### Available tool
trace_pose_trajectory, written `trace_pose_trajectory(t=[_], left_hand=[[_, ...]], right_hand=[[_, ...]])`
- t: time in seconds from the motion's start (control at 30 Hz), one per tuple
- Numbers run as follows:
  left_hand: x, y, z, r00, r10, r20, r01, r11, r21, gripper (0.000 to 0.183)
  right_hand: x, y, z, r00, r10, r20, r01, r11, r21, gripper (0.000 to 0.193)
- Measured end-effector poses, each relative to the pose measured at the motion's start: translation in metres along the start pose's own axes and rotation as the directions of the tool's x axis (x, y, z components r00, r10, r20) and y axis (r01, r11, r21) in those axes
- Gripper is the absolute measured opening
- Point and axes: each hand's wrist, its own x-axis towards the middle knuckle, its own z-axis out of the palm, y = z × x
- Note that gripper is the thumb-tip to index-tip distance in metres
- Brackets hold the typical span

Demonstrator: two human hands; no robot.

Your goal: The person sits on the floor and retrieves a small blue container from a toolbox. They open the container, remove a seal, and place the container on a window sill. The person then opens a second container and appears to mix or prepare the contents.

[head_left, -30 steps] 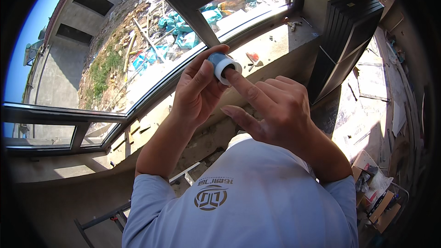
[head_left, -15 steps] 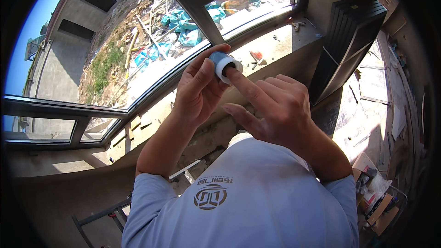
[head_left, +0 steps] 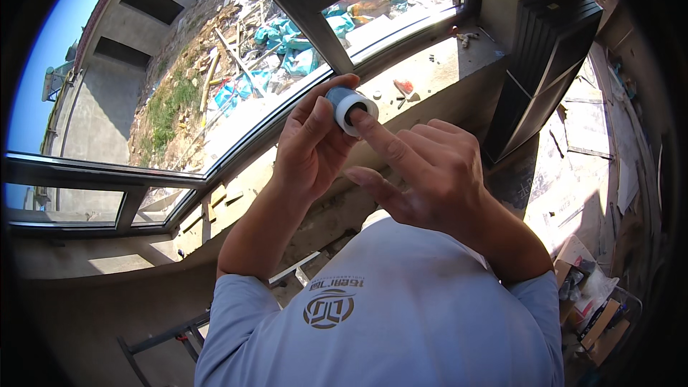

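Observation:
My left hand (head_left: 309,136) is closed round a short blue-grey cylinder (head_left: 353,106) with a thick white ring at its end and a dark hole in the middle. It may be a roll or a cap; its exact kind cannot be made out. My right hand (head_left: 437,168) points its index finger into the hole, the fingertip partly hidden there. That hand's thumb is stretched out apart, while its other fingers are loosely curled, gripping nothing. Both hands are raised in front of a sunlit window ledge (head_left: 423,75).
A dark-framed window (head_left: 287,3) spans the far side, with rubble outside. Dark panels (head_left: 537,64) lean in a stack at the right. Lower right stands a box (head_left: 573,258) of mixed items. Part of a dark metal frame (head_left: 158,340) shows lower left. Small debris (head_left: 405,88) lies on the ledge.
Both hands keep nearly the same pose round the cylinder. The index finger remains at the hole, and the whole view has shifted slightly.

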Motion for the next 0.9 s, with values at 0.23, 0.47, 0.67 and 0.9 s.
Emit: trace_pose_trajectory(t=[0.23,0.47,0.67,0.9], left_hand=[[-0.0005,-0.0006,0.0025,1.0,-0.002,-0.001,0.002,1.0,0.003,0.052],[-0.0021,-0.0012,0.0014,1.0,0.001,-0.003,-0.001,1.0,0.018,0.051],[-0.0029,-0.0012,-0.0017,1.0,-0.015,-0.025,0.015,1.0,0.001,0.049],[-0.0096,-0.0023,-0.0029,0.999,-0.009,-0.052,0.009,1.0,0.001,0.048]], right_hand=[[-0.0019,-0.0009,0.0046,0.999,0.003,-0.035,-0.003,1.0,-0.005,0.052],[-0.0031,-0.0046,0.0006,1.0,0.018,-0.007,-0.018,0.999,-0.029,0.051],[-0.0007,-0.0032,0.0006,1.0,0.009,-0.007,-0.009,0.999,-0.052,0.05],[-0.0011,-0.0039,0.0013,1.0,0.002,-0.018,-0.003,0.998,-0.062,0.045]])
